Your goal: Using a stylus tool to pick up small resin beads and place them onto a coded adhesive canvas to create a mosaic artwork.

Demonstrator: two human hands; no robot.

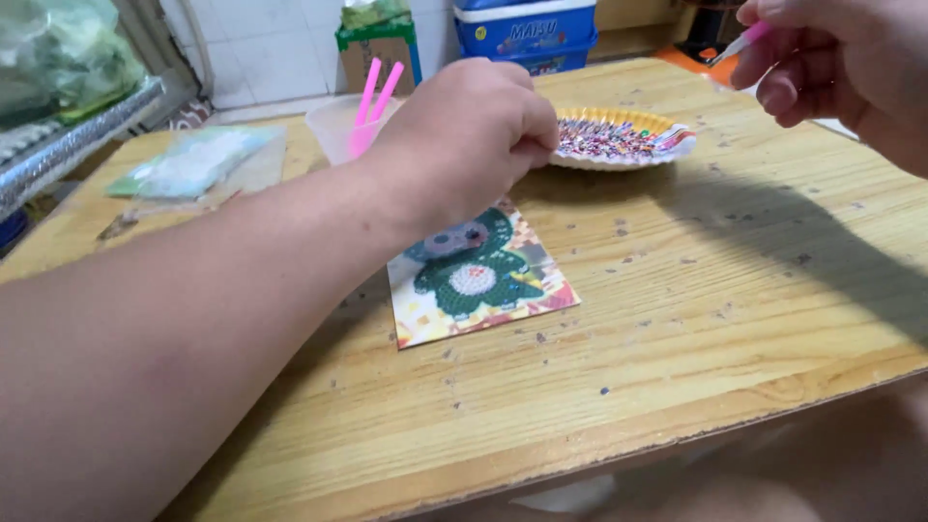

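Table: scuffed pale wooden table (735, 319), bearing everything below.
Card: bead picture of a green bear (478, 275), flat, mid-table.
Plate: yellow scalloped plate of mixed beads (619, 140), beyond card.
Left hand (464, 135): fingers curled together at plate's near rim; contents hidden.
Right hand (841, 63): pinching thin pink pen (739, 43), raised.

left hand (464, 135) fingers: curled under, hidden | bead card (478, 280): top covered | right hand (851, 68): cut by edge

Picture card (480, 280) mid-table (735, 319), bead plate (622, 140) behind it, perhaps a cup (338, 126) further left.
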